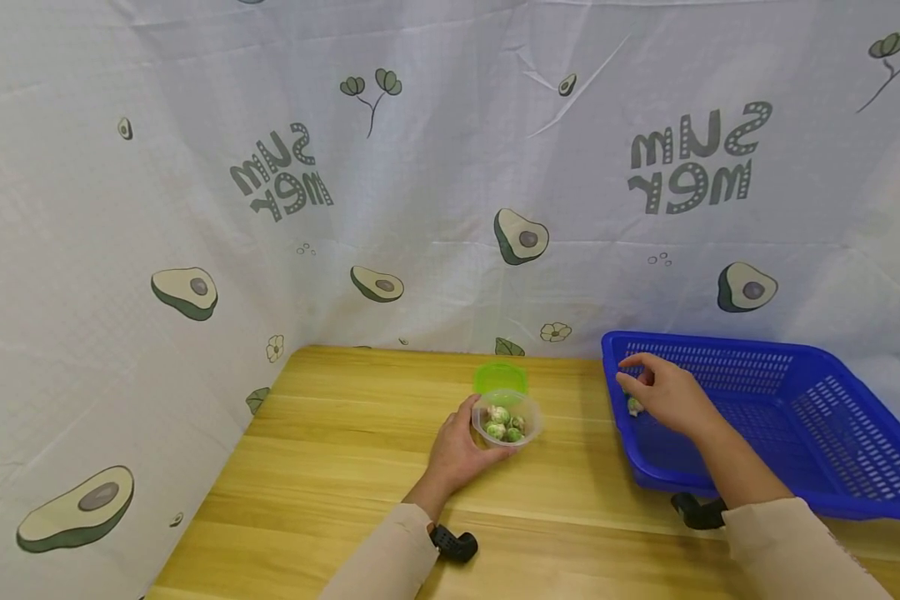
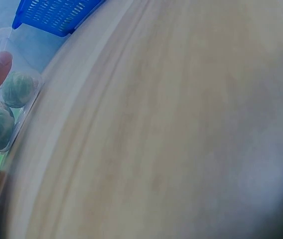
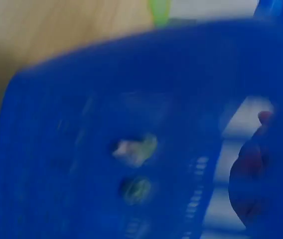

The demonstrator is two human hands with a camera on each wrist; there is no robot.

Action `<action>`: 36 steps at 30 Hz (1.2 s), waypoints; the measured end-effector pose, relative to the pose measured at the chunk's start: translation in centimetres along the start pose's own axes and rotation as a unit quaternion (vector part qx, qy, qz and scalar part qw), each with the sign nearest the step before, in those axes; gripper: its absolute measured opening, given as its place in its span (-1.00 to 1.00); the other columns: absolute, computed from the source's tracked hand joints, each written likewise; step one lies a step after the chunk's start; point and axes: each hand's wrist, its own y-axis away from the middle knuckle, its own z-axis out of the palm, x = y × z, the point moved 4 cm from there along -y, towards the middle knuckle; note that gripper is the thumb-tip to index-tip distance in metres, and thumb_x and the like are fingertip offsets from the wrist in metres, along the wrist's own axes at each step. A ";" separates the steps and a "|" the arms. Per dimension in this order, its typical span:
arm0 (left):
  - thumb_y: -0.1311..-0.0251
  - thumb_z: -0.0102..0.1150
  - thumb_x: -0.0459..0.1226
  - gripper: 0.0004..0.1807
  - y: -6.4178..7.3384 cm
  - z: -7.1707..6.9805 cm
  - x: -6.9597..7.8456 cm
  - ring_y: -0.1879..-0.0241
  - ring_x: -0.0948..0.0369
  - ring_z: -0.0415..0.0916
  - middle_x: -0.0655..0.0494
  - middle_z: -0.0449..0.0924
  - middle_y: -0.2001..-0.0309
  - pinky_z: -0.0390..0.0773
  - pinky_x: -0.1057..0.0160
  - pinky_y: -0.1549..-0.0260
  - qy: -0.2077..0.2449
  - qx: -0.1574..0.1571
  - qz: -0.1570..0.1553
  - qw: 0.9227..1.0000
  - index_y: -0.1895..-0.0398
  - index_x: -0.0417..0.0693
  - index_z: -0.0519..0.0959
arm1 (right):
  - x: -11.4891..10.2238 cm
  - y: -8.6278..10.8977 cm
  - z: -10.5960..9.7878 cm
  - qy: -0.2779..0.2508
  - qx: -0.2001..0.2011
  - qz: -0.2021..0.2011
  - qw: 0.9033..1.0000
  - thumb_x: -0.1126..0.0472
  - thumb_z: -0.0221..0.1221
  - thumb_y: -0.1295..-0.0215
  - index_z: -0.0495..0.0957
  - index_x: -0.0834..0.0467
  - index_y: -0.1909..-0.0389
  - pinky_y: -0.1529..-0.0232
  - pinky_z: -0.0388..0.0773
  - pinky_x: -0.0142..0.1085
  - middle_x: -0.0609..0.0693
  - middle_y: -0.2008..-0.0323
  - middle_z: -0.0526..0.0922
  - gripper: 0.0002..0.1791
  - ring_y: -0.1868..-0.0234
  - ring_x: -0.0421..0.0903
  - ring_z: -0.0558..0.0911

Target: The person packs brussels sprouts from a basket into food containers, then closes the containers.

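Observation:
My left hand grips a clear round plastic tub on the table, thumb on its near side and fingers along its left. Several Brussels sprouts lie inside the tub; two of these sprouts show through its wall in the left wrist view. Over the left side of a blue plastic basket hovers my right hand, thumb and index finger apart, with no object visible between them. Beneath it, in the basket, is a sprout. Blurred in the right wrist view, two sprouts lie on the basket's bottom.
A bright green lid lies just behind the tub. The wooden table meets a white printed curtain at the back and left. The basket takes up the table's right side, its raised rim standing between tub and sprouts.

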 end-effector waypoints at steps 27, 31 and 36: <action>0.06 0.51 0.28 0.17 0.0 -0.1 0.2 -0.29 -0.01 0.48 -0.06 0.50 -0.32 0.52 -0.09 -0.22 -0.003 0.000 0.003 1.000 -0.59 0.14 0.15 | 8.1 -2.5 2.3 0.031 -0.142 0.021 0.989 0.20 0.15 -0.46 0.28 0.47 -0.34 0.39 0.48 -0.24 0.17 0.29 0.59 -0.41 0.43 -0.07 0.55; 0.07 0.51 0.28 0.17 0.0 -0.1 0.2 -0.28 -0.01 0.49 -0.06 0.51 -0.31 0.53 -0.09 -0.21 -0.002 0.000 0.001 1.000 -0.59 0.15 0.16 | 8.2 -2.6 2.4 0.035 -0.130 0.025 0.991 0.22 0.13 -0.47 0.40 0.43 -0.19 0.40 0.47 -0.23 0.13 0.36 0.59 -0.57 0.43 -0.06 0.54; 0.07 0.50 0.29 0.18 0.0 -0.1 0.2 -0.26 0.00 0.50 -0.06 0.51 -0.29 0.54 -0.08 -0.20 -0.001 -0.001 0.000 1.000 -0.59 0.15 0.15 | 8.3 -2.8 2.5 0.048 -0.122 0.030 0.991 0.19 0.11 -0.48 0.43 0.42 -0.13 0.40 0.47 -0.24 0.11 0.39 0.59 -0.61 0.41 -0.06 0.56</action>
